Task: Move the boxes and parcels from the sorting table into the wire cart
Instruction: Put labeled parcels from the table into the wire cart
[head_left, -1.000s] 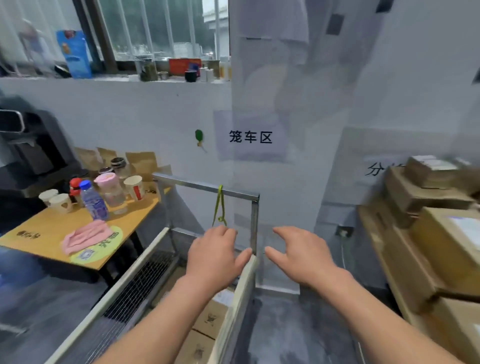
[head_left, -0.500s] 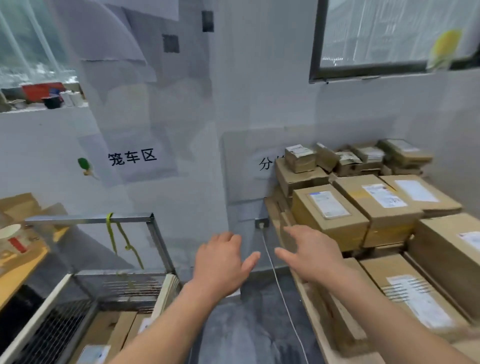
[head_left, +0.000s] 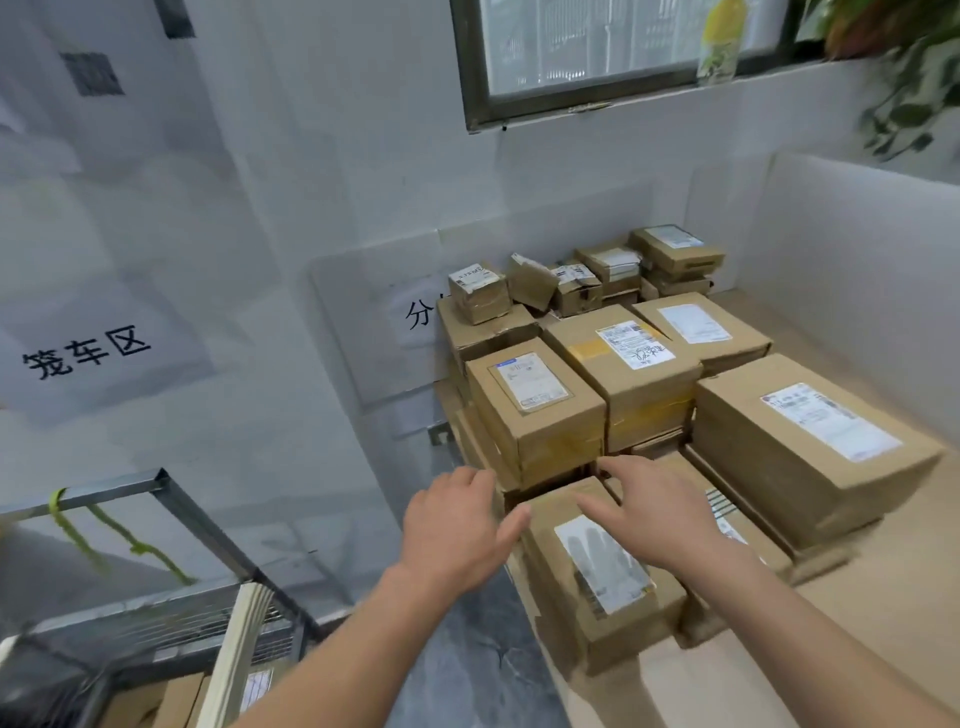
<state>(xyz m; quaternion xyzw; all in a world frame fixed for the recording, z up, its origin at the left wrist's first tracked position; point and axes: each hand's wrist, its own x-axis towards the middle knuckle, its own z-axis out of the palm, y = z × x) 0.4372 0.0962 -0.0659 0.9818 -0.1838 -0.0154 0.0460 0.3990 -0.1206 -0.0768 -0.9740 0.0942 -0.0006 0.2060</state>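
Desk: pale tan desk (head_left: 878, 613) fills the right side, its near edge cut off by the frame, a white partition (head_left: 852, 234) standing along its far and right edges.
Boxes: cardboard boxes (head_left: 644, 358) are stacked along the desk's left edge and into the far corner, small ones at the back, bigger ones nearer.
Near box: and here at the near left edge sits a labelled box (head_left: 597, 577), its white label (head_left: 602, 564) facing up (print too smeared to read).
Left hand: left hand (head_left: 457, 525) hovers just off the desk's left edge, fingers spread and relaxed, holding nothing, thumb tip close to the near box's left corner.
Right hand: right hand (head_left: 660, 514) is over the near box's far end, fingers spread, nothing gripped; contact with the cardboard cannot be told.
Cart: wire cart (head_left: 171, 618) sits low at the left, well apart from the desk, with green ties (head_left: 78, 530) hanging off its top rail and cardboard visible inside.
Room: white wall with a sign (head_left: 85, 353) reading 笼车区, a dark-framed window (head_left: 613, 57) above the boxes, grey floor (head_left: 467, 660) between cart and desk.
Hidden: a second sign (head_left: 418, 314) is mostly behind the stack, one character showing; a bottle and plant on the sill are blurred.
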